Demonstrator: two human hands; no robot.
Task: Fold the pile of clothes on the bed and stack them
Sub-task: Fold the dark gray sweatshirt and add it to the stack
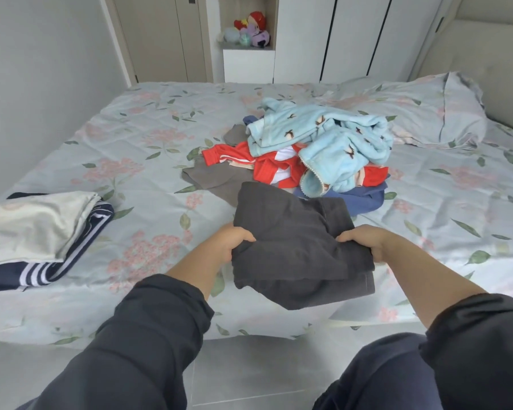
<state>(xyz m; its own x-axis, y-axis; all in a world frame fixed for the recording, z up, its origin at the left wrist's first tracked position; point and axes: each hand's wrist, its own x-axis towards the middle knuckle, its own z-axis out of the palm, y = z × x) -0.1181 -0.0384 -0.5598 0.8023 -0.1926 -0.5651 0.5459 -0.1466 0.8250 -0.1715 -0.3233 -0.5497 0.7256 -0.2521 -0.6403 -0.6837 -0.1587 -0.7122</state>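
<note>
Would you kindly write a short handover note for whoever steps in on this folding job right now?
Hands: left hand and right hand each grip a side of the folded dark grey garment at the near edge of the bed.
Done: a stack of two folded pieces, white on navy striped, lies at the left.
Left: put the grey piece on the stack, then fold the pile behind it: light blue fleece, red, grey and blue items.
</note>
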